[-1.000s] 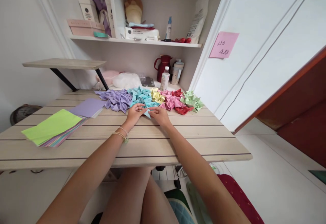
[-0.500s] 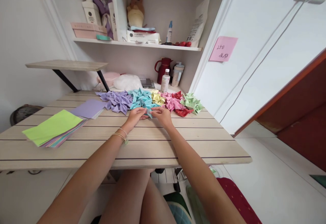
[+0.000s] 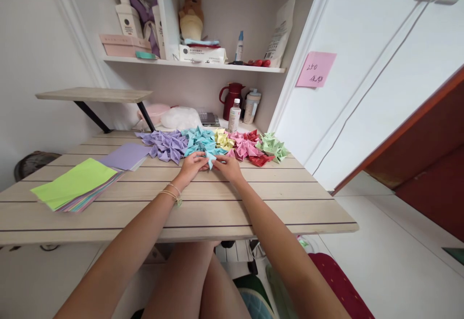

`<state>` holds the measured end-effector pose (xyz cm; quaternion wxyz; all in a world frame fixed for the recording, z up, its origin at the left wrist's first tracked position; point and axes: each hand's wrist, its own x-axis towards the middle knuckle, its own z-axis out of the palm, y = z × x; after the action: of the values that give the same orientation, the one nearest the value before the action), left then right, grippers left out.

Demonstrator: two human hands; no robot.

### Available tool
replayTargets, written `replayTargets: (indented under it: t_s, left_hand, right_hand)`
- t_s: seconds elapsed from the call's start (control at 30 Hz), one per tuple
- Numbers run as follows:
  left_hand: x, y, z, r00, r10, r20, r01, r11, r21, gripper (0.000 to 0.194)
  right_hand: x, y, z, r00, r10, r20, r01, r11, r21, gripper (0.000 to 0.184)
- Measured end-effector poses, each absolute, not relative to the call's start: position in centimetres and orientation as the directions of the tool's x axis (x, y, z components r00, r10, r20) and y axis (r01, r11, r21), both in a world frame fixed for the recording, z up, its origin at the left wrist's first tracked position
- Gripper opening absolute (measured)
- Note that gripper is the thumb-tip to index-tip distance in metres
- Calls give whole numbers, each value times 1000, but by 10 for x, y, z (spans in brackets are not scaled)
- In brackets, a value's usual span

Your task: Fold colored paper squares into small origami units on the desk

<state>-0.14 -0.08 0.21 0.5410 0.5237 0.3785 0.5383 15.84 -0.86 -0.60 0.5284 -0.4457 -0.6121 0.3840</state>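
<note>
Between my fingertips is a small light-blue piece of folded paper (image 3: pixel 210 160), pointed at its lower end. My left hand (image 3: pixel 193 167) grips its left side, fingers closed. From the right, my right hand (image 3: pixel 227 166) pinches its other edge. Just behind my hands lie heaps of folded paper pieces: purple pieces (image 3: pixel 167 145), blue pieces (image 3: pixel 200 140), yellow pieces (image 3: pixel 224 139), pink pieces (image 3: pixel 243 147), red pieces (image 3: pixel 261 160) and green pieces (image 3: pixel 273 147). The fingers cover part of the held paper.
On the slatted table (image 3: pixel 217 212), a stack of coloured paper (image 3: pixel 74 183) with a green top sheet lies left, beside purple sheets (image 3: pixel 125 156). A raised wooden stand (image 3: pixel 94 94) is at back left. Behind the heaps stand a bottle (image 3: pixel 234 117), a red jug (image 3: pixel 231 100) and a tumbler (image 3: pixel 251 107).
The light-blue folded paper has turned in my fingers, and more of its face shows, its point now downward. Both hands have stayed in nearly the same place.
</note>
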Motion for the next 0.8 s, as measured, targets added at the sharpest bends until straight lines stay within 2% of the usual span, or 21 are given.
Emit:
replayTargets:
  t_s: [0.07, 0.23, 0.33, 0.43, 0.5, 0.67, 0.8]
  left_hand:
    - [-1, -1, 2, 132, 976, 172, -166, -149, 975, 44]
    - [-1, -1, 1, 139, 973, 183, -125, -166, 978, 42]
    - [0, -2, 1, 136, 974, 181, -139, -162, 977, 40]
    - [1, -1, -1, 158, 970, 185, -166, -159, 973, 39]
    - [1, 0, -2, 179, 965, 192, -174, -161, 971, 38]
    - [2, 3, -5, 196, 958, 211, -171, -179, 969, 38]
    - [1, 3, -6, 169, 959, 229, -105, -213, 971, 44]
  right_hand:
    - [158, -9, -5, -84, 954, 289, 185, 300, -936, 33]
    - [156, -14, -2, -157, 950, 269, 147, 292, -945, 37]
    - [156, -19, 2, -179, 935, 307, 344, 352, -871, 38]
    - [156, -23, 5, -185, 912, 365, 587, 401, -704, 37]
    - [156, -24, 6, -224, 893, 390, 661, 434, -612, 32]
    - [156, -24, 8, -253, 876, 411, 715, 455, -530, 35]
    - [157, -23, 8, -162, 877, 452, 703, 425, -571, 35]
